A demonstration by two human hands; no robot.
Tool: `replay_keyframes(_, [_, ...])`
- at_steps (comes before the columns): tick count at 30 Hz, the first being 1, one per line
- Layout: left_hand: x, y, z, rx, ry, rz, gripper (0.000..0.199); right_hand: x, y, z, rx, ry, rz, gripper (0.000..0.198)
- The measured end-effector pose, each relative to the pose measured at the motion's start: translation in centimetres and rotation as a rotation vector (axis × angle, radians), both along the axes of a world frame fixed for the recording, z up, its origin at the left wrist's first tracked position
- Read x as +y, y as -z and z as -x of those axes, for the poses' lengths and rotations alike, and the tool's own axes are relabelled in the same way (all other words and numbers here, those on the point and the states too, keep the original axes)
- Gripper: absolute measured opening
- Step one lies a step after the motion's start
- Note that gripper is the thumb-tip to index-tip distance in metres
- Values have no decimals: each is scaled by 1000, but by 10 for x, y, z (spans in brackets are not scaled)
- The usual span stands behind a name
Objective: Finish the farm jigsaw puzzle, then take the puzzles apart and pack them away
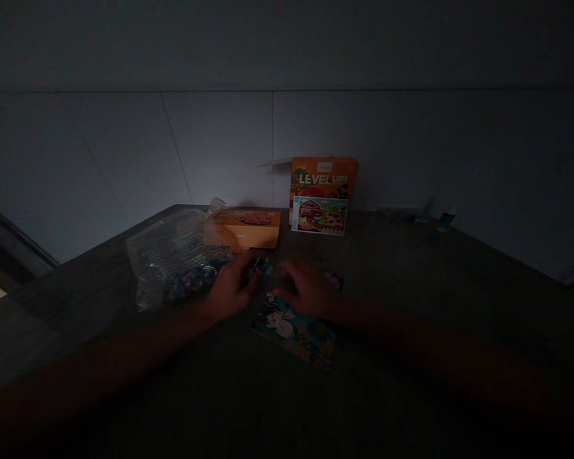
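The picture is very dark. My left hand [234,287] has its fingers and thumb closed around colourful jigsaw pieces [264,266]; how many is hard to make out. My right hand [310,290] hovers at or rests on the upper part of a partly joined jigsaw puzzle [294,331], thumb and fingers apart, with nothing visible between them. A white rabbit and orange plants show on the joined part. Another dark piece of puzzle [335,279] peeks out behind the right hand. Left of the left hand, loose jigsaw pieces [191,280] lie by a clear plastic bag [167,242].
An orange box [249,229] lies behind my hands. Against the wall stands an orange "LEVEL UP!" box [324,175], with a farm picture card [319,215] leaning on it. A small blue-and-white item [446,220] sits at the back right of the dark table [411,306].
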State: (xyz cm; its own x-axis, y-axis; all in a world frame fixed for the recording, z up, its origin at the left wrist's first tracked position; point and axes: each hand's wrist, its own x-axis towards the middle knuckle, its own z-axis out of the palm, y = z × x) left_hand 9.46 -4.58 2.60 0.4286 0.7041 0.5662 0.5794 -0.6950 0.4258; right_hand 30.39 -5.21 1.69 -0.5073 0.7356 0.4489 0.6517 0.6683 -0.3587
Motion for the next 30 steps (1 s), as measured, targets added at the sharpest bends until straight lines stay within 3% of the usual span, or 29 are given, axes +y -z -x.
replay_keyframes(4, [3,1,1,123,73,-22,29,-2,-5,1,-192,-108,-40,27])
replay_keyframes(11, [2,-1,1,128,192,-37,30,1,-3,-1,-116,-154,-46,24])
replay_keyframes(18, [-4,-5,3,112,352,47,28,-6,-4,2,-13,21,-135,27])
replay_keyframes(21, [-3,-3,5,72,361,74,33,-5,-4,0,-16,12,-73,27])
replay_keyframes(26, [-5,0,3,122,252,45,26,-3,-4,-3,-31,58,38,37])
replay_keyframes(30, [0,0,2,-41,-11,-39,22,-11,-8,1,-30,30,-121,40])
